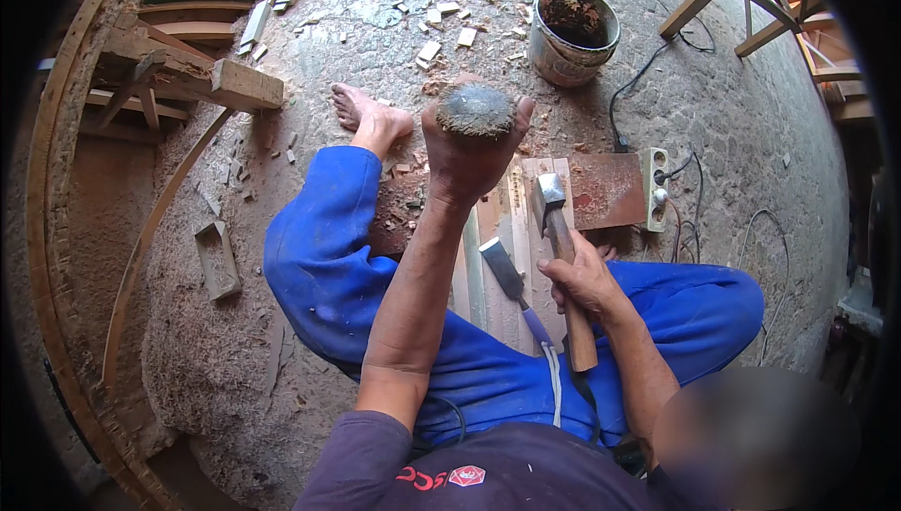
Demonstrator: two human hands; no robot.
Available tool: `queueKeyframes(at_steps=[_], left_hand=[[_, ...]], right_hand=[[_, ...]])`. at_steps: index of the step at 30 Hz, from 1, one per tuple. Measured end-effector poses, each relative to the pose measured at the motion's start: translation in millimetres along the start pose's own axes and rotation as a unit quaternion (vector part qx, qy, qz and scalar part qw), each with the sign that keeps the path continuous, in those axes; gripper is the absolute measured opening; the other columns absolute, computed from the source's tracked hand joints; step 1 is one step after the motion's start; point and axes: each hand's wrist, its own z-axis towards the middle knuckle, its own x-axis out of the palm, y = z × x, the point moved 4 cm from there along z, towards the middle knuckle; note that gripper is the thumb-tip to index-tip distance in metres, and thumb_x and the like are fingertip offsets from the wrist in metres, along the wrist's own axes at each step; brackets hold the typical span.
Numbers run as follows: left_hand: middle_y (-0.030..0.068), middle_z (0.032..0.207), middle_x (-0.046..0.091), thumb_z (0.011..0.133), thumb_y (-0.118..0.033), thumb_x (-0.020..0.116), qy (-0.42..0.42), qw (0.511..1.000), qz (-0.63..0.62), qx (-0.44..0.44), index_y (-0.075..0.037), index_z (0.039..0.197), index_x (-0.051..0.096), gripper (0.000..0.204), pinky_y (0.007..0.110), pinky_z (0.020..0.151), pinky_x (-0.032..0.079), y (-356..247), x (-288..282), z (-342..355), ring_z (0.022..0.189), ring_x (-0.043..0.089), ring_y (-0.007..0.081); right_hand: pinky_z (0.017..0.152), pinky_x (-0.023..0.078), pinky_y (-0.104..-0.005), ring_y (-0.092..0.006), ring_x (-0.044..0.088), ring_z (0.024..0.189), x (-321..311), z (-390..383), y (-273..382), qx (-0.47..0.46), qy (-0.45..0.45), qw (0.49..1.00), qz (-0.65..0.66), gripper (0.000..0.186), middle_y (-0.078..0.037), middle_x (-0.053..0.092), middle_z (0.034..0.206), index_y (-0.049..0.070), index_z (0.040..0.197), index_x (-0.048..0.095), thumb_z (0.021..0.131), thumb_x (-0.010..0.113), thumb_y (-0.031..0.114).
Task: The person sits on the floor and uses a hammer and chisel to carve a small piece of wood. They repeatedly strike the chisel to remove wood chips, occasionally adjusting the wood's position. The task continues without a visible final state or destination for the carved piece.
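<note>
My left hand (469, 168) is raised in front of me, fingers wrapped round a thick piece with a round grey top (477, 109). Its rim is worn and frayed, and the rest is hidden by the hand, so its kind cannot be told. In my right hand (588, 276) is a hammer (560, 234), gripped by its wooden handle, the metal head pointing away from me. Between the hands, a flat-bladed chisel (503, 269) with a purple handle lies over light wooden strips (517, 206) between my legs. The chisel touches neither hand.
A bucket (574, 72) stands ahead. Right of the strips are a reddish-brown board (608, 187) and a socket strip (655, 173) with plugged-in cables. Wood offcuts (429, 51) litter the floor. A small wooden frame (231, 267) and a beam (246, 86) are at left.
</note>
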Motion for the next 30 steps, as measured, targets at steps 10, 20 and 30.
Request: queueKeyframes(at_steps=[10,20,30], left_hand=[[0.0007,0.071,0.065,0.085,-0.024,0.087,-0.041,0.994,-0.089,-0.048,-0.004,0.083,0.066,0.029,0.033,0.062,0.050,41,13,-13,0.062,0.059,0.0134],[-0.0014,0.067,0.064,0.085,-0.028,0.087,-0.066,0.994,0.076,0.037,-0.004,0.081,0.068,0.030,0.034,0.061,0.049,34,7,-11,0.059,0.059,0.0133],[0.0000,0.064,0.063,0.090,-0.019,0.080,-0.033,0.995,-0.091,-0.038,-0.003,0.081,0.069,0.022,0.031,0.054,0.045,40,2,-16,0.053,0.056,0.0146]], right_hand=[[0.042,0.048,-0.0282,-0.0095,0.053,0.048,0,-1,2,-0.007,-0.006,1.000,0.010,0.057,-0.001,0.055,0.073,0.005,0.137,0.046,0.088,0.072,0.018],[0.042,0.049,-0.0287,-0.0099,0.054,0.049,1,-3,3,-0.001,-0.014,1.000,0.001,0.055,-0.001,0.055,0.072,0.005,0.135,0.046,0.088,0.072,0.017],[0.041,0.050,-0.0294,-0.0104,0.054,0.048,6,-2,5,-0.006,-0.010,1.000,0.005,0.054,-0.001,0.053,0.072,0.006,0.134,0.046,0.088,0.072,0.017]])
